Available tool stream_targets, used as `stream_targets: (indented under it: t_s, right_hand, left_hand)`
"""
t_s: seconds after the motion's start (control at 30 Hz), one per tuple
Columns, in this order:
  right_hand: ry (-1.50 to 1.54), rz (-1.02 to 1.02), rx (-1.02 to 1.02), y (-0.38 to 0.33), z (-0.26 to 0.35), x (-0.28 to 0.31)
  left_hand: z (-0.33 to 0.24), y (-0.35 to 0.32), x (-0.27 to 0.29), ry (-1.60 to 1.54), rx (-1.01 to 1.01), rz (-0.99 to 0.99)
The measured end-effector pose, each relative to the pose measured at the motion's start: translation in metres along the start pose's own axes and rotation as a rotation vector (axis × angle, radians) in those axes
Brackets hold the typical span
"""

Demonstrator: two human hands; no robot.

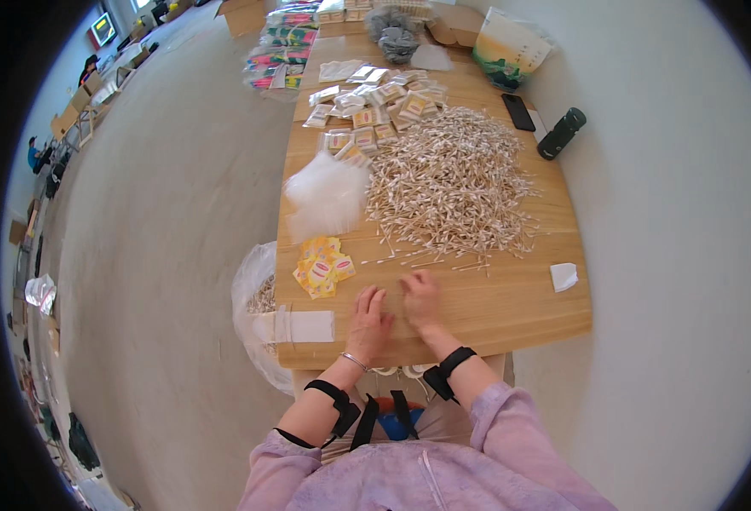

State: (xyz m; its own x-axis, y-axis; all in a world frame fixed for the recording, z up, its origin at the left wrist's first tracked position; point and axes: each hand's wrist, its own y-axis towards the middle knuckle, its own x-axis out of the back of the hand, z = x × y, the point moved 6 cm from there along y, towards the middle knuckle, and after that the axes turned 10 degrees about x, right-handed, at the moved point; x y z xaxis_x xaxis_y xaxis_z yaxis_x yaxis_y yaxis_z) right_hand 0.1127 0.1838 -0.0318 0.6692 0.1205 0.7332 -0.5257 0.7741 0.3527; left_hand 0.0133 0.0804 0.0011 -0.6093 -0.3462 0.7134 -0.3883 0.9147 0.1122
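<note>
My left hand (369, 324) rests on the wooden table near its front edge, fingers slightly apart, with nothing visible in them. Beside it my right hand (420, 300) has its fingers bent down toward the wood; it is blurred, and whether it holds anything is hidden. Just beyond both hands a few loose cotton swabs (402, 254) lie at the edge of a large heap of cotton swabs (456, 183). Yellow and white printed cards (322, 267) are scattered left of my hands. Nearer, a white paper stack (311, 326) sits by the table's left edge.
Clear plastic bags (328, 196) lie left of the heap, with filled packets (371, 115) behind. A black bottle (562, 134), a phone (518, 111) and a white scrap (564, 277) are along the right. A plastic sack (256, 272) of swabs stands beside the table's left edge.
</note>
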Motion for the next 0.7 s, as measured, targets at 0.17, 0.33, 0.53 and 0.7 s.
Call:
stream_targets:
  t_s: [0.17,0.33,0.53,0.7]
  right_hand:
    - [-0.399,-0.269,0.094,0.043,0.015,0.046]
    - [-0.497,-0.226,-0.174,0.051,-0.049,0.079]
    - [-0.286,-0.117,0.026,0.017,-0.008,0.035]
    - [-0.173,0.014,0.227,0.002,0.027,0.023]
  left_hand:
    - [0.013,-0.006,0.008,0.070,-0.004,-0.052]
    - [0.006,-0.003,0.006,0.151,-0.018,-0.078]
    - [-0.004,0.000,0.005,0.219,-0.104,-0.120]
    - [-0.002,-0.001,0.008,0.178,-0.150,-0.172]
